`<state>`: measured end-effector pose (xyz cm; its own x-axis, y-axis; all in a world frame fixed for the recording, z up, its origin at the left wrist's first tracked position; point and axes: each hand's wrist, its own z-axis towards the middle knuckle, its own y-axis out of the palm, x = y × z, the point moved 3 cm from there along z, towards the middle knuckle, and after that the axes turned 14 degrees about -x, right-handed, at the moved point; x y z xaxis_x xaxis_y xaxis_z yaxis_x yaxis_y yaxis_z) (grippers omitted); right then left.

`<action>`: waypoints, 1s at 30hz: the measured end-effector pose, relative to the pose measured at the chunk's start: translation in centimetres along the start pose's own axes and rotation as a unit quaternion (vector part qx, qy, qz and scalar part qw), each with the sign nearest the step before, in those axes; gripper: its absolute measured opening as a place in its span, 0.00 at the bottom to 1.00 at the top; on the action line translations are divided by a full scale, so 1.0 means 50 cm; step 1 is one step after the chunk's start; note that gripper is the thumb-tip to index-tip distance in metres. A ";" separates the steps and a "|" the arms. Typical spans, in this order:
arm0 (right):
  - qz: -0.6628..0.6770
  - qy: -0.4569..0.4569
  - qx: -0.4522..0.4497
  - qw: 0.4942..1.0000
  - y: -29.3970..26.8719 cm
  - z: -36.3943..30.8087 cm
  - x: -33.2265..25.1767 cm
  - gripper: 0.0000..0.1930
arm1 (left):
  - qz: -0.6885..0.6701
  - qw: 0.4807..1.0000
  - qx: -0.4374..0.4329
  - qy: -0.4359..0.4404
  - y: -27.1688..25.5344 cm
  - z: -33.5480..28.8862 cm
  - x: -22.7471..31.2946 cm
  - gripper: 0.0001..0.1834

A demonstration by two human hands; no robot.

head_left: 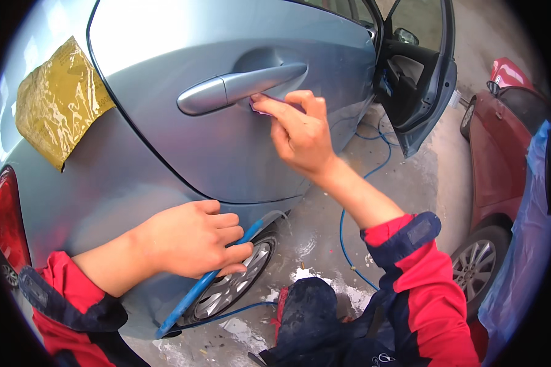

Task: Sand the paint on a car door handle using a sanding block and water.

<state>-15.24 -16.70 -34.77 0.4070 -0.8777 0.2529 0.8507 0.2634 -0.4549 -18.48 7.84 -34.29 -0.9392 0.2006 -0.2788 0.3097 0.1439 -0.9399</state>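
Pressed against the silver-blue car door (159, 67), just under the door handle (257, 84), is a small purple sheet (258, 109) that looks like sandpaper. My right hand (306, 131) pinches it between closed fingers, which hide most of it. Lower and to the left, my left hand (193, 238) wraps round a blue hose (188, 301) beside the car's lower side. Water runs from the hose's upper end, to the right of my fingers. The door surface below the handle has a dull, hazy look.
A yellow masking sheet (61, 101) covers part of the rear panel, above the red tail light (9, 214). The front door (419, 73) stands open at far right. A thin blue line (344, 238) snakes over the wet floor. A red car (499, 153) is parked at right.
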 end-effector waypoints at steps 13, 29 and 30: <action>0.029 0.000 0.010 1.000 -0.011 -0.009 0.027 0.19 | -0.005 1.000 -0.007 0.004 -0.014 0.006 -0.002 0.15; 0.081 0.008 0.004 0.997 -0.008 -0.006 0.038 0.16 | 0.008 0.999 -0.038 -0.003 -0.022 0.016 0.001 0.15; 0.075 0.019 0.002 0.997 -0.008 -0.004 0.041 0.16 | 0.008 0.999 -0.036 -0.003 -0.020 0.018 0.002 0.15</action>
<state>-14.81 -18.68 -34.28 0.5172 -0.8428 0.1492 0.7826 0.3951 -0.4810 -19.03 6.88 -33.57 -0.9350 0.1968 -0.2949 0.3339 0.2098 -0.9189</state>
